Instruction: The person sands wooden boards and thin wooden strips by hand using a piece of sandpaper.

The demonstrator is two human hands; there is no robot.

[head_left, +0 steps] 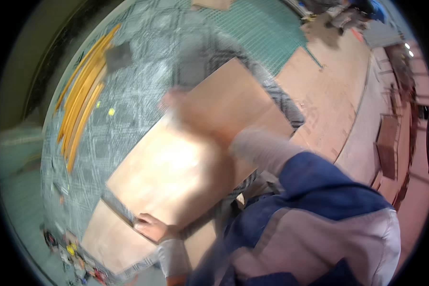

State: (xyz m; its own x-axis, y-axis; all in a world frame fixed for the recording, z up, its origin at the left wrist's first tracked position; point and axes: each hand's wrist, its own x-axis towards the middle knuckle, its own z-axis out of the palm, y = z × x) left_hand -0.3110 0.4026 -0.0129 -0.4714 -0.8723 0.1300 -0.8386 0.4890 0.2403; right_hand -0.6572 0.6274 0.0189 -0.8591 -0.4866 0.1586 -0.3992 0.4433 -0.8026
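Note:
A large light-brown wooden panel [148, 162] lies slantwise in front of me on grey patterned sheeting. Across it reaches my right arm, and my right hand [175, 99] is at the panel's far long edge. Motion smears that hand, so its fingers do not show clearly. Lower down, my left hand [151, 227] has its fingers curled at the upper edge of a smaller wooden panel [117, 236], right beside the large panel's near edge. What the fingertips touch underneath is hidden.
Several long yellow strips [83, 97] lie on the sheeting [148, 71] at the left, beside a dark grey square piece [118, 57]. Assorted tools [81, 262] are heaped at the lower left. Green mesh [257, 28] and more wooden boards [326, 100] extend toward the upper right.

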